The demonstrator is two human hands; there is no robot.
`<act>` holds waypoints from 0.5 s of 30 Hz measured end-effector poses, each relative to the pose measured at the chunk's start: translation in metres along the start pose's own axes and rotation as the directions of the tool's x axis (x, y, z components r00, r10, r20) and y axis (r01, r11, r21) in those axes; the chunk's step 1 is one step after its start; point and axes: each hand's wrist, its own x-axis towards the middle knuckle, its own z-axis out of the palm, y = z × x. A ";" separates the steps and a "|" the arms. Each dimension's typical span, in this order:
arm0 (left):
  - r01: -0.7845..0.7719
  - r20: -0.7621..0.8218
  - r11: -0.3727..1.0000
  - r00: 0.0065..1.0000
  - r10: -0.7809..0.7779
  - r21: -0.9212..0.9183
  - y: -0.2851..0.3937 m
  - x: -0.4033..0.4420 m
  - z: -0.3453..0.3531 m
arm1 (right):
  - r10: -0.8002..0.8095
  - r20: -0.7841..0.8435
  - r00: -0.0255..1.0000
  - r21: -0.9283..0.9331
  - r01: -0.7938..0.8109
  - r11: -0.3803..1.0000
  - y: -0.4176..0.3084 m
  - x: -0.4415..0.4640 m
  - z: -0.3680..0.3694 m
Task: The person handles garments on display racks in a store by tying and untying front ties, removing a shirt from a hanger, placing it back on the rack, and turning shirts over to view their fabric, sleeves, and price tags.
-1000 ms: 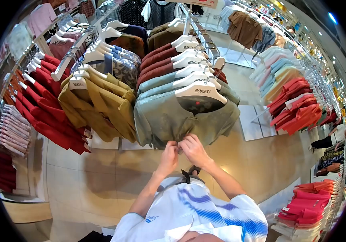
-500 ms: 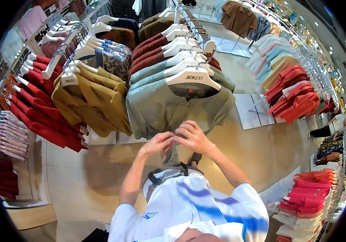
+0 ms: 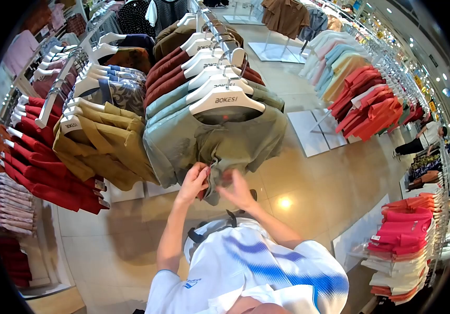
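A grey-green shirt (image 3: 225,137) hangs at the front of the middle rail on a white hanger (image 3: 227,101) marked BOKESI. My left hand (image 3: 195,181) is closed around the lower front edge of this shirt, which is bunched up there. A little to the right, my right hand (image 3: 238,191) is smeared by motion close to the shirt's lower front. Whether its fingers touch the cloth cannot be made out. Something reddish shows beside my left fingers, too small to name.
Mustard jackets (image 3: 99,149) and red garments (image 3: 47,167) hang to the left. Dark red shirts (image 3: 165,76) hang behind the green ones. At right stand racks of coral clothes (image 3: 369,107) and pink tops (image 3: 403,230). A person (image 3: 426,138) is at the far right.
My hands were together below the shirt; now they are apart, with the left on the shirt's front edge and the right moving beside it. The view has shifted, moving the racks leftward.
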 end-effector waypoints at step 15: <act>-0.036 -0.168 0.969 0.983 0.079 0.245 0.022 0.008 -0.042 | 0.126 0.165 0.978 0.273 -0.168 0.947 0.003 0.004 -0.013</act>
